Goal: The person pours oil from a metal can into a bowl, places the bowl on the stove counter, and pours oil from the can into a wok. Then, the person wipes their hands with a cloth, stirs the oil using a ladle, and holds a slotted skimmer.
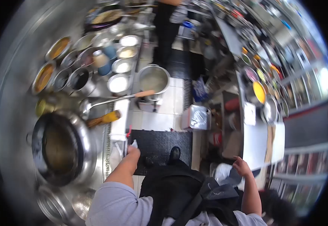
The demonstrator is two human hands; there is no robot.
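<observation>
Stainless steel forms the cooking range (13,124) at left, seen from above in the head view. The wearer's left hand (133,153) is at the range's front edge (122,115), with a white piece (135,144) just beyond its fingers; owing to blur, whether the hand grips this piece, possibly cloth or paper, cannot be told. The right hand (242,167), loosely open with fingers partly bent, is near the close end of the right-hand counter (256,150), beside a pale plastic bag (223,173). On the range, a broad wok (79,154) contains brownish liquid; beyond it lie a yellow-handled brush (111,117) and a long ladle (115,99), its handle projecting toward a pot (140,81) of cloudy liquid. Across the aisle stands a foil-topped tin (199,118); farther along stands another person (164,34) in dark trousers.
</observation>
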